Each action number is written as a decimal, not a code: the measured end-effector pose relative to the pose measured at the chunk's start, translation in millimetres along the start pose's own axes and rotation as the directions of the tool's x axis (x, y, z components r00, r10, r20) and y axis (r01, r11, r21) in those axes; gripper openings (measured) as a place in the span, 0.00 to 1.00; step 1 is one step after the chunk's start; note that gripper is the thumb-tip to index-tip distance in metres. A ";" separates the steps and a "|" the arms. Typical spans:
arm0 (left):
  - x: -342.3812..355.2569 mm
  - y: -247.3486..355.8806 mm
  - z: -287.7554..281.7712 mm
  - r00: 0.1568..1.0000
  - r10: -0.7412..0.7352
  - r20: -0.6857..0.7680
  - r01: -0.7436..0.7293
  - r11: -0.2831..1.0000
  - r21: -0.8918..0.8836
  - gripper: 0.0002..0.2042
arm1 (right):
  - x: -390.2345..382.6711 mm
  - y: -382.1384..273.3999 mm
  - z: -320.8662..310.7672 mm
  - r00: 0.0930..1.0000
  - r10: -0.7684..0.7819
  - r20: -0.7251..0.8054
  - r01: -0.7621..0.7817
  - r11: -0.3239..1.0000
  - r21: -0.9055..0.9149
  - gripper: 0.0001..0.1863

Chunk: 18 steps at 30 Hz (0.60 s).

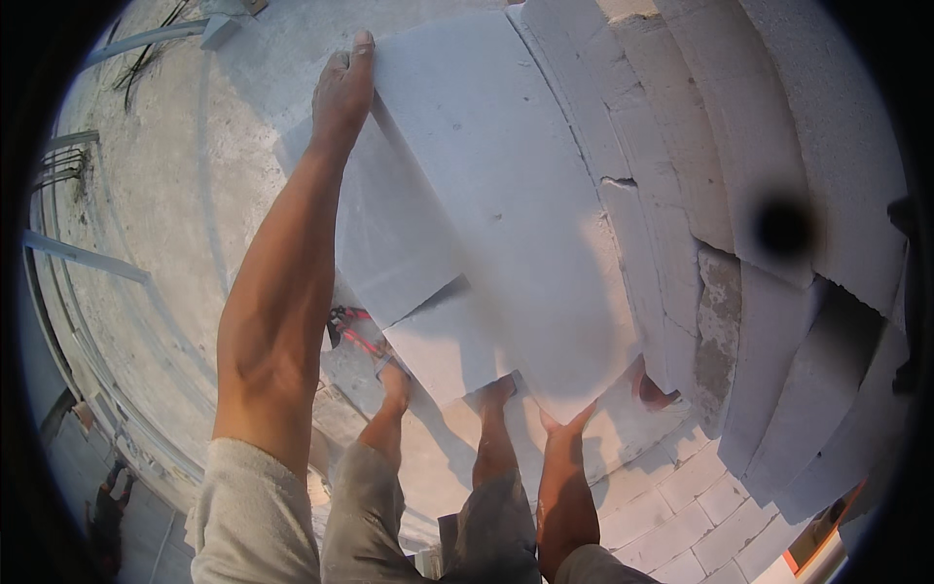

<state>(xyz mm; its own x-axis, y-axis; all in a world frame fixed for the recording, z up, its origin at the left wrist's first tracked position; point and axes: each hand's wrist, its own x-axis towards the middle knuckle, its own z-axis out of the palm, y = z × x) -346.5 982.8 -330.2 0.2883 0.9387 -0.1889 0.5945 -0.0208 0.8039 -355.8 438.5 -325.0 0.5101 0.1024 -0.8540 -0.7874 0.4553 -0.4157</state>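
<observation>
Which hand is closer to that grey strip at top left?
Left. The left hand grips the far end of the pale block, nearer the grey strip; the right hand, at its near end, is farther.

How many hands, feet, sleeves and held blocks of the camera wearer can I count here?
Hands: 2, the left hand and the right hand
Feet: 2, the left foot and the right foot
Sleeves: 2, both greyish
Held block: 1, pale grey
Total: 7

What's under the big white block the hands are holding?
Pale blocks peek out past the left side of the big block. Whatever's directly beneath it is covered.
</observation>
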 end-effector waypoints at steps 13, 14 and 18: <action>-67.1 120.0 -29.5 0.942 0.310 0.130 -0.309 0.951 -0.031 0.32 | -122.6 -111.8 76.1 0.914 -0.304 0.267 0.269 -0.035 -0.962 0.37; -73.8 114.9 -21.9 0.930 0.356 0.089 -0.344 0.930 -0.127 0.32 | -132.2 -107.9 101.4 0.785 -0.403 0.471 0.276 -0.454 -0.847 0.39; -155.7 38.6 -32.9 0.999 0.053 0.008 -0.052 0.994 -0.094 0.32 | -120.0 -66.9 210.2 0.622 -0.156 0.767 0.424 -0.756 -0.498 0.54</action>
<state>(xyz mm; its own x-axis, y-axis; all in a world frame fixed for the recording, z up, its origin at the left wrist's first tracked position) -393.1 847.1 -251.2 0.3252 0.9336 -0.1504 0.5053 -0.0372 0.8621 -291.6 581.6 -129.0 0.7059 0.6711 -0.2266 0.6393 -0.7414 -0.2040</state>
